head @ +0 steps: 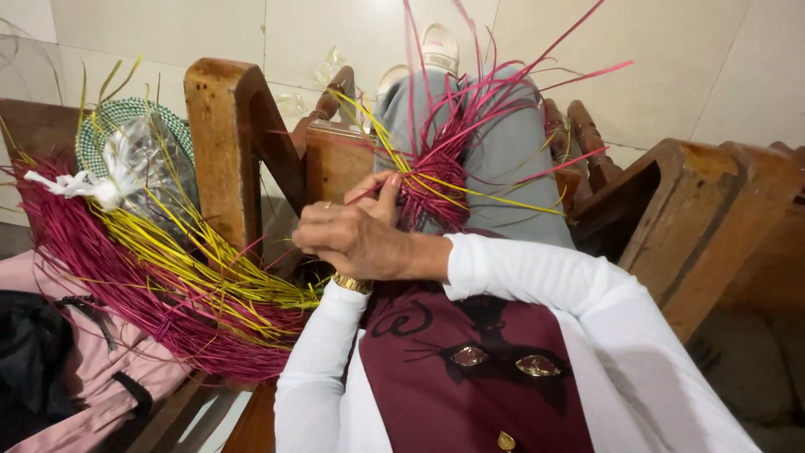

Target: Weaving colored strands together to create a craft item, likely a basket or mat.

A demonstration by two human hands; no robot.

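Note:
A small woven piece of magenta straw (432, 195) rests against my grey-trousered knee (507, 155). Loose magenta and yellow strands fan up and out of it. My right hand (352, 239) reaches across from a white sleeve, and its fingers pinch the strands at the left edge of the piece. My left hand (350, 282) comes up from below. Only its wrist with a gold bracelet shows, the rest hidden under the right hand.
A thick bundle of magenta and yellow straws (168, 289) lies at the left over a wooden chair frame (225, 143). Behind it sits a green-and-white woven round item in clear plastic (134, 151). A pink bag (80, 373) lies below. A wooden armrest (704, 214) stands at the right.

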